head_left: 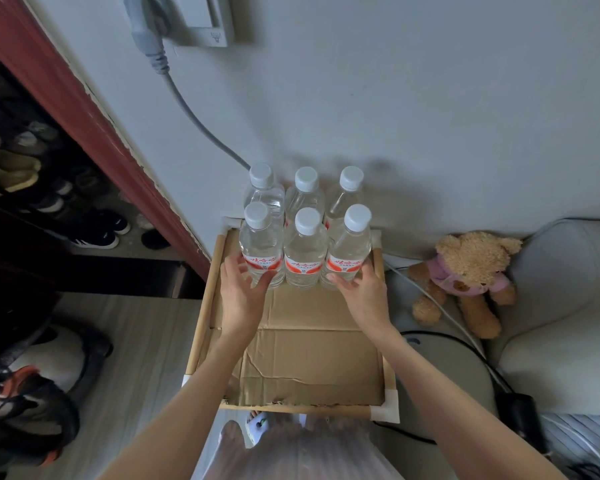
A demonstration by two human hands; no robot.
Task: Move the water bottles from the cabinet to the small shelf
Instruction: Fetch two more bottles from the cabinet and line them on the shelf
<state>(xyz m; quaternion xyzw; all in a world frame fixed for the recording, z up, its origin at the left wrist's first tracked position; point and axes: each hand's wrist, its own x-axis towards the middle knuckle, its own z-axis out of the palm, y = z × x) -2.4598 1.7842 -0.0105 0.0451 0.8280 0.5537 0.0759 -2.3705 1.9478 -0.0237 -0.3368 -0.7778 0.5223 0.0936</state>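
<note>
Six water bottles (pixel 303 237) are standing on the small shelf (pixel 378 408); the left hand (pixel 241 289) and right hand (pixel 361 291), fingers spread open, are touching the outer front bottles without gripping.

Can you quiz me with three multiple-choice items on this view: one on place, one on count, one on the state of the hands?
1. Where do the clear plastic water bottles with white caps stand?
A. At the far, wall end of the cardboard-lined wooden-framed shelf
B. On the floor by the shoes
C. On the grey sofa

2. How many bottles are on the shelf?
A. Four
B. Six
C. Eight

3. What are the hands doing?
A. Both lifting a bottle clear
B. Open, fingers spread, at the outer front bottles
C. Resting on the brown teddy bear

Answers:
1 A: the water bottles crowd the shelf end nearest the wall.
2 B: two rows of three white caps show.
3 B: the left hand is against the front left bottle, the right hand against the front right bottle; neither grip is closed, and all bottles stand on the cardboard.
</note>
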